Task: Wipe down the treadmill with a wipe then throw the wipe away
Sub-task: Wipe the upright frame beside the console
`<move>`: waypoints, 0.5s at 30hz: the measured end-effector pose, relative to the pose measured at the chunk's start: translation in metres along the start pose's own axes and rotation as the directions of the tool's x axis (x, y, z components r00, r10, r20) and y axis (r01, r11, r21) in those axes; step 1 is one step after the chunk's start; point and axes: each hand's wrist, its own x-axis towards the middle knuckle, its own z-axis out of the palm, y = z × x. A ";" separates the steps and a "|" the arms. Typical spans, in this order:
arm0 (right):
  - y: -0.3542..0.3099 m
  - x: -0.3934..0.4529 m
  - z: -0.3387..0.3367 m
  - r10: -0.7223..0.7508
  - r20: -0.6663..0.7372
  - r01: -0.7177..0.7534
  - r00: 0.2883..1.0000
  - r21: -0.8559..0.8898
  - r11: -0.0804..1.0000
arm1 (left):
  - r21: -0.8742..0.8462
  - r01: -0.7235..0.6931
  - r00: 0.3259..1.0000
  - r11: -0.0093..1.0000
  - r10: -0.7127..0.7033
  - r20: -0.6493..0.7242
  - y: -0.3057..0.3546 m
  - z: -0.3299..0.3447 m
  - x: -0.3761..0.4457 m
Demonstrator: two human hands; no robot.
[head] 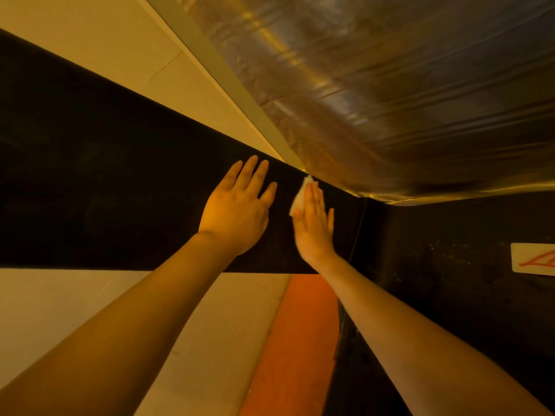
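A broad black treadmill surface [105, 181] runs across the head view from the left to the centre and joins a darker black part [450, 265] at the right. My left hand [237, 211] lies flat on the black surface with its fingers straight and spread. Just to its right, my right hand [313, 226] presses a small white wipe [300, 195] against the same surface with straight fingers. Only the wipe's left edge and top corner show past the fingers.
A shiny, wrinkled grey-gold sheet [390, 85] fills the upper right. Pale panels [90, 31] lie above and below the black band. An orange strip [300, 340] runs along the bottom centre. A white label with red marks [534, 259] sits at the right edge.
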 end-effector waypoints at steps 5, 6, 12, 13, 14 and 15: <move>0.008 -0.001 -0.005 0.138 0.038 -0.139 0.990 0.025 0.990 | -0.002 0.007 1.000 1.000 -0.007 -0.004 0.001 0.000 0.000; 0.001 -0.001 -0.004 0.103 0.028 -0.104 0.994 0.030 0.994 | -0.003 0.007 1.000 1.000 -0.007 -0.007 0.001 0.000 0.000; -0.025 0.010 0.003 -0.100 -0.024 0.101 0.995 0.039 0.994 | -0.004 -0.006 1.000 1.000 0.006 -0.018 0.001 0.001 0.000; -0.019 0.012 0.003 -0.091 -0.030 0.092 0.995 0.042 0.995 | -0.004 -0.005 1.000 1.000 0.005 -0.017 0.001 0.001 0.000; -0.009 0.014 0.002 -0.058 -0.042 0.060 0.997 0.050 0.997 | -0.003 -0.002 1.000 1.000 0.002 -0.014 0.000 0.001 0.001; 0.001 0.015 0.000 -0.007 -0.049 0.010 0.999 0.067 0.998 | -0.001 0.002 1.000 1.000 -0.002 -0.010 0.000 0.002 0.001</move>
